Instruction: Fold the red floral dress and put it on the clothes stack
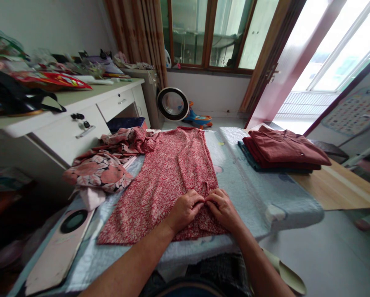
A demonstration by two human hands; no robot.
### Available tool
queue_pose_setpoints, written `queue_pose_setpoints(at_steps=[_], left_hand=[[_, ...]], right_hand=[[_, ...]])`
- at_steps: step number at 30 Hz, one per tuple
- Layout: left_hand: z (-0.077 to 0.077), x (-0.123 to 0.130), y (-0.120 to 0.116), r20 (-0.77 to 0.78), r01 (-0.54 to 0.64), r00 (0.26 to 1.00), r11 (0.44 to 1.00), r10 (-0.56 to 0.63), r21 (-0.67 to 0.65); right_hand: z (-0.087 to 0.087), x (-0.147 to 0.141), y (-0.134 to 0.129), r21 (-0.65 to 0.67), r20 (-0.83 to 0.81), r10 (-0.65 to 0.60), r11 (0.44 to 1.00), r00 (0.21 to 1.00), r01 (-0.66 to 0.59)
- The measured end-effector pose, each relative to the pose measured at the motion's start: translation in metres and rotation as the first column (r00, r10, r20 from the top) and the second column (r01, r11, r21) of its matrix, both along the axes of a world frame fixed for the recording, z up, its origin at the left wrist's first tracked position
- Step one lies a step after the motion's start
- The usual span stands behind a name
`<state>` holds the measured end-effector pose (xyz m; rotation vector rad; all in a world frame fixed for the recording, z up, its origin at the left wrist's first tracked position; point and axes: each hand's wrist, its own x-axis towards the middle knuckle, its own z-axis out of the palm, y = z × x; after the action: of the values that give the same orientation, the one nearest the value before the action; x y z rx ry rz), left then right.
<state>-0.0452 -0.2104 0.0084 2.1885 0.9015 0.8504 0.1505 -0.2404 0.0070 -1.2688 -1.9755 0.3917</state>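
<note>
A red and white patterned garment (169, 181) lies spread over the light blue cloth (234, 194) that covers the table. Near its right edge, my left hand (186, 209) pinches a bit of the fabric. Close beside it, my right hand (222, 206) grips the same fabric, the fingertips of both hands nearly touching. Small folds bunch up around the fingers. Left of the garment is a heap of pink and black floral clothing (101, 169).
Folded dark red clothes (290, 148) are stacked at the right, beside a wooden surface (342, 185). A pale pink board (57, 251) lies at the front left. A cluttered white desk (79, 103) stands at the left, and an open washing machine door (173, 104) is behind.
</note>
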Motion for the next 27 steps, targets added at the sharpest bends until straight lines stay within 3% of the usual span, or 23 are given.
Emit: queue_pose_setpoints(at_steps=[13, 27], left_hand=[[-0.001, 0.0003, 0.0013, -0.011, -0.027, 1.0, 0.999, 0.028, 0.04], [0.0083, -0.004, -0.0065, -0.023, -0.057, 0.998, 0.995, 0.059, 0.083]], right_hand=[[-0.0036, 0.0008, 0.0009, 0.008, -0.024, 0.012, 1.0, 1.0, -0.012], [-0.0045, 0.0031, 0.0006, 0.005, -0.12, -0.066, 0.998, 0.991, 0.067]])
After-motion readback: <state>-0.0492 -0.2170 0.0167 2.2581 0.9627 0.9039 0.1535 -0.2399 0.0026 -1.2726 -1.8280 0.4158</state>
